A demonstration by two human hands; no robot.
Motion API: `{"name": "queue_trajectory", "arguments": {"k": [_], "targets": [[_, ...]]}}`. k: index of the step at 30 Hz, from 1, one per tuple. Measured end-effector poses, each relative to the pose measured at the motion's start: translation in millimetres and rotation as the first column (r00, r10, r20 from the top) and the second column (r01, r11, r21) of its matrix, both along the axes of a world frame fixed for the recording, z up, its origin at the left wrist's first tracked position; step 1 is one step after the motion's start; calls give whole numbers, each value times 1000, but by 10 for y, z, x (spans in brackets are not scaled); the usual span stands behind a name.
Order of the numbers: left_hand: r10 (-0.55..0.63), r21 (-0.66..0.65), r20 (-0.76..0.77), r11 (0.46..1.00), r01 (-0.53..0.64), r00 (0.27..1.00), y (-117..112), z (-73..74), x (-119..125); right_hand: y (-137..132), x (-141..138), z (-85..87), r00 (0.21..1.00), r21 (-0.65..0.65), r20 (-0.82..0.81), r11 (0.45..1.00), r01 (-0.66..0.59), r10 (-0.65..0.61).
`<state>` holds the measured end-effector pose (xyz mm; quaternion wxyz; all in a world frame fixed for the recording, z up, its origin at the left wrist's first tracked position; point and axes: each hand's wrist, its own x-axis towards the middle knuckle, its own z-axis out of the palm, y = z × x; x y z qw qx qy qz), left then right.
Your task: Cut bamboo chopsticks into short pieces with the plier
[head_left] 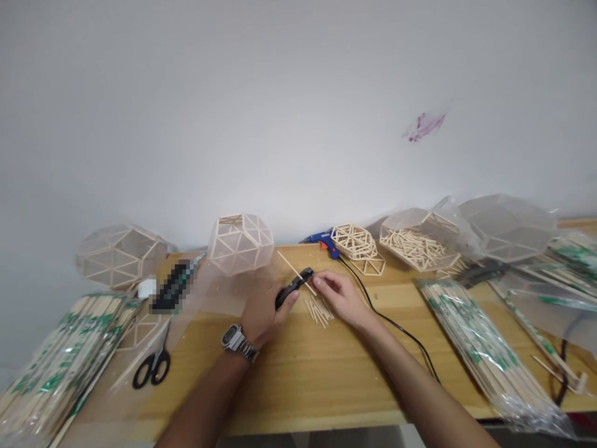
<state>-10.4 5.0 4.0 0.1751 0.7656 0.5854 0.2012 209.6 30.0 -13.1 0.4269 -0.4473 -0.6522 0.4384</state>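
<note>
My left hand [263,311], with a digital watch on its wrist, is wrapped round black cutting pliers [290,291]. A thin wooden stick [288,262] lies across the head of the pliers, its far end sticking out to the upper left. My right hand [342,297] pinches the stick close to its near end, just right of the pliers. Below the pliers and beside my right fingers, several short cut sticks [319,311] lie loose on the wooden table [298,379]. Fingertips partly hide where the jaws meet the stick.
A blue glue gun [321,239] trails a black cord [396,325]. Stick frames [354,241], a white-covered dome [240,244] and a stick-filled dome [415,246] line the wall. Scissors [153,364] and bagged chopsticks [60,354] lie left; another bag [485,342] lies right.
</note>
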Motion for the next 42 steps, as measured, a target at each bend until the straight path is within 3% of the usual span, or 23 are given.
{"name": "queue_trajectory", "arguments": {"k": [4, 14, 23, 35, 42], "targets": [[10, -45, -35, 999, -12, 999, -31, 19, 25, -38, -76, -6, 976, -157, -206, 983, -97, 63], [45, -17, -55, 999, -46, 998, -50, -4, 75, -13, -98, -96, 973, -253, -230, 964, -81, 22], [50, -42, -43, 998, -52, 998, -57, -11, 57, -15, -124, -110, 966, -270, -257, 958, -93, 22], [-91, -49, 13, 995, 92, 996, -52, -20, -3, -20, -106, -41, 972, -191, -229, 982, 5, -49], [-35, -62, 2, 997, 35, 999, -36, 41, 25, -23, -120, -75, 973, -142, -221, 989, 32, -63]]}}
